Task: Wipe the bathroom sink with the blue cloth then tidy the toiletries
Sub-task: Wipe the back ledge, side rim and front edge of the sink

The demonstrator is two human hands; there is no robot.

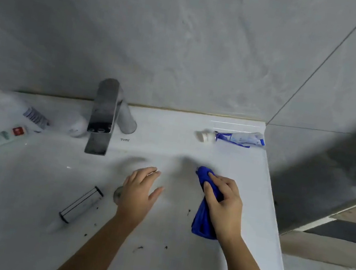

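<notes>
Head view. My right grip [223,203] lies on top of the cloth [202,223], fingers curled over it and grasping it against the right side of the sink [256,195]. The cloth's bunched ends show beyond my fingertips and beneath my wrist. My left grip [139,189] is released, fingers straight and slightly spread, over the basin beside the drain [117,193], apart from the cloth. Toothpaste [235,138] lies on the back right ledge, well apart from both grips. A tap [102,117] stands at the back. A bottle [32,112] and a tube [4,137] lie on the left ledge.
</notes>
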